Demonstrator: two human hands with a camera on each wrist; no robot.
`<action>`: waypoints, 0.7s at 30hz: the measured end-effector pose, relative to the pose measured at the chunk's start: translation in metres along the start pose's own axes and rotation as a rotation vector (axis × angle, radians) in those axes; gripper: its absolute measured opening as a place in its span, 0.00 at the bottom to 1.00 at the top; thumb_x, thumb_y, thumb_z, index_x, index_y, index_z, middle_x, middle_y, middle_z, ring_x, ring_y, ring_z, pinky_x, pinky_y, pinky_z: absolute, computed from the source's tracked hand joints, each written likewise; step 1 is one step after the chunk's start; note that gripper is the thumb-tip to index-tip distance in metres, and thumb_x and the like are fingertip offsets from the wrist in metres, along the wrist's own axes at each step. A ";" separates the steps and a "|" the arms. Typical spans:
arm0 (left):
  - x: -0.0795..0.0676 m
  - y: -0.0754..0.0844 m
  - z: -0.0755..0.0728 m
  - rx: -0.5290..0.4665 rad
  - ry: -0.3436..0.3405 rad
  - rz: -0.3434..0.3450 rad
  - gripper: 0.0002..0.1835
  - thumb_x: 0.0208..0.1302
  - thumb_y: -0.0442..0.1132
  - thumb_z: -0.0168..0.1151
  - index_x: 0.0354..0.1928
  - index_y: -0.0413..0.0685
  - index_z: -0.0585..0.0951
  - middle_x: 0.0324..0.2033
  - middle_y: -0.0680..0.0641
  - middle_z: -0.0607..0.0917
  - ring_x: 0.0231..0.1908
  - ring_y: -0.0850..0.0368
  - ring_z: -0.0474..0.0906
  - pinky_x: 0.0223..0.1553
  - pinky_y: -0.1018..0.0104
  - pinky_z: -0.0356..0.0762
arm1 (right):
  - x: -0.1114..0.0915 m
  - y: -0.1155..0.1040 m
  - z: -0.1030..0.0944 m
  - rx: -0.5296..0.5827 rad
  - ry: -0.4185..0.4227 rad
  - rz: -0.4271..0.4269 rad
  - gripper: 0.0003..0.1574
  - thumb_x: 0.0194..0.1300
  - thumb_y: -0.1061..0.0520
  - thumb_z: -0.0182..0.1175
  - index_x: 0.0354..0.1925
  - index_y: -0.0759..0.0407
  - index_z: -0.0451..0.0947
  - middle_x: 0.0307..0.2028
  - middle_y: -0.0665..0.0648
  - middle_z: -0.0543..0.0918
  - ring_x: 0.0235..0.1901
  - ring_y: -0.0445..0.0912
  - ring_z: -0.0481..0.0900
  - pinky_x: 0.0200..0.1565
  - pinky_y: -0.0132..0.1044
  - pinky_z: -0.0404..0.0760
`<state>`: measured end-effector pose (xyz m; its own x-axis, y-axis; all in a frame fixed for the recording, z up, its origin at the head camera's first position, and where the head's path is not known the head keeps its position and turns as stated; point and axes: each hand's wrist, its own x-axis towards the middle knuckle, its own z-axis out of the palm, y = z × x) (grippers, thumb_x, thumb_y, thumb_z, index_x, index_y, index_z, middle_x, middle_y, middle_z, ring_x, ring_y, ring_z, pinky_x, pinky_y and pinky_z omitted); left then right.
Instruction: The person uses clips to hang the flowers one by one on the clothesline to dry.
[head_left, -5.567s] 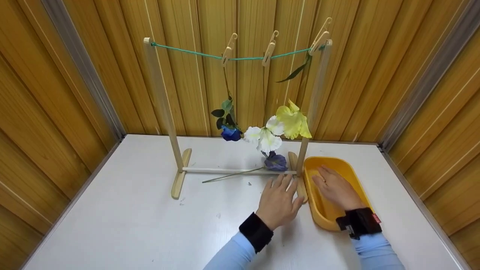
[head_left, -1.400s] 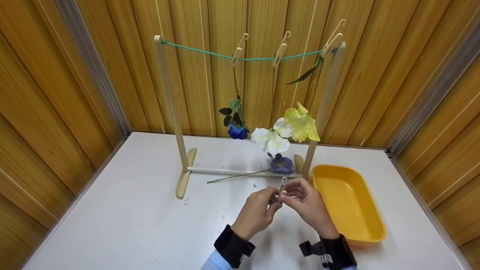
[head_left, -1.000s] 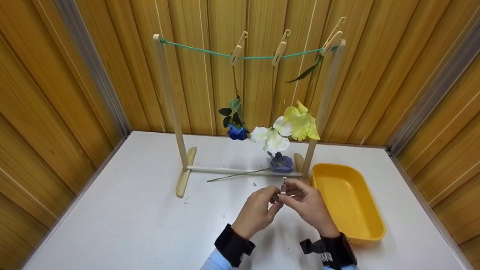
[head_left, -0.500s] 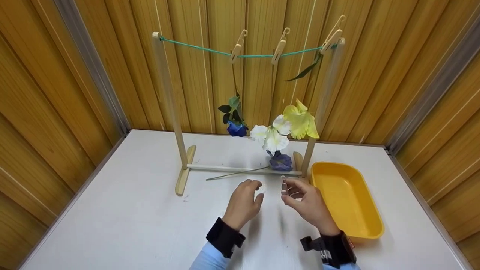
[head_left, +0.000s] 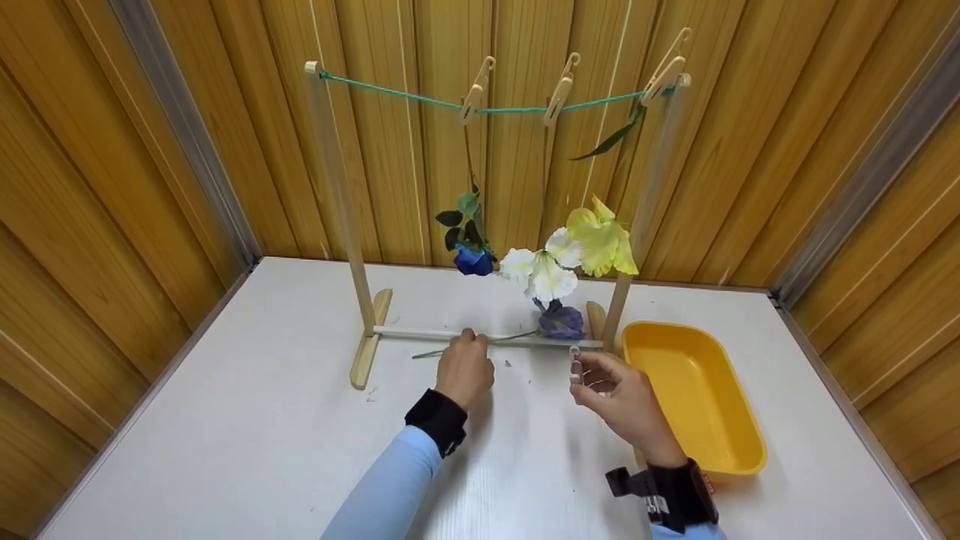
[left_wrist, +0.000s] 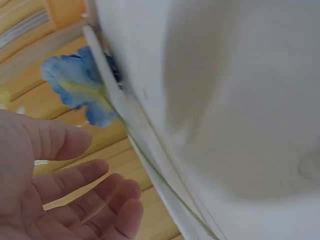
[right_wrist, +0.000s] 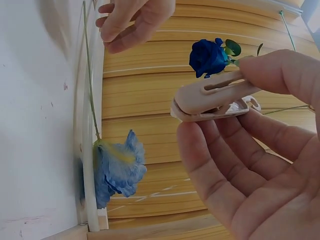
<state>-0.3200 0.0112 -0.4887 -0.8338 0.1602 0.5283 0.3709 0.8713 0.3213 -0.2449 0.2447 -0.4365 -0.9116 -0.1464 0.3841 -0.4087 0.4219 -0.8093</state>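
My right hand (head_left: 626,397) pinches a beige clothespin (right_wrist: 212,97) between thumb and fingers, its hook end up in the head view. My left hand (head_left: 465,371) is over the stem of a blue-purple iris (head_left: 561,322), which lies across the rack's bottom bar. In the left wrist view the left fingers (left_wrist: 102,200) are loosely bent and apart from the stem (left_wrist: 165,182). Above, a blue rose (head_left: 472,259), a white flower (head_left: 551,270) and a yellow flower (head_left: 600,240) hang head down from clothespins on a green line (head_left: 390,91).
A wooden rack (head_left: 337,187) carries the line. To its right stands a yellow tray (head_left: 701,397) on the white table (head_left: 225,420). Wood-panelled walls (head_left: 150,247) enclose the back and sides.
Earlier my right hand was in the tray, then both hands were at a clothespin. My left hand has let go and moved left and forward to the iris stem; the right keeps the clothespin.
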 end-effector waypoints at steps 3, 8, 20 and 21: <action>0.006 -0.006 0.006 0.073 -0.013 -0.019 0.03 0.55 0.25 0.68 0.33 0.33 0.84 0.31 0.39 0.81 0.29 0.43 0.81 0.28 0.54 0.83 | 0.000 0.000 0.000 0.003 -0.001 0.016 0.20 0.60 0.70 0.71 0.52 0.65 0.84 0.39 0.56 0.86 0.38 0.45 0.85 0.41 0.30 0.85; 0.012 -0.011 0.014 0.094 -0.071 -0.055 0.06 0.56 0.26 0.68 0.36 0.32 0.85 0.32 0.37 0.82 0.31 0.40 0.83 0.30 0.51 0.85 | -0.001 0.001 -0.001 0.005 -0.004 0.039 0.21 0.60 0.70 0.71 0.53 0.66 0.83 0.40 0.57 0.86 0.39 0.46 0.85 0.42 0.31 0.85; 0.015 -0.012 0.024 0.102 -0.089 -0.076 0.05 0.54 0.24 0.72 0.35 0.33 0.87 0.29 0.37 0.84 0.29 0.43 0.85 0.29 0.55 0.86 | -0.001 0.000 -0.004 0.000 -0.006 0.058 0.21 0.61 0.68 0.71 0.54 0.66 0.83 0.41 0.57 0.86 0.39 0.47 0.85 0.43 0.31 0.85; 0.015 -0.012 0.024 0.106 -0.090 -0.075 0.05 0.55 0.24 0.72 0.34 0.33 0.88 0.29 0.38 0.84 0.29 0.43 0.85 0.28 0.56 0.86 | -0.001 0.000 -0.004 -0.001 -0.007 0.058 0.21 0.61 0.68 0.71 0.54 0.66 0.83 0.41 0.57 0.87 0.39 0.47 0.85 0.42 0.31 0.85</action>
<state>-0.3463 0.0144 -0.5034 -0.8927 0.1295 0.4316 0.2648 0.9258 0.2699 -0.2436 0.2485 -0.4348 -0.9342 -0.1274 0.3332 -0.3547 0.4312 -0.8296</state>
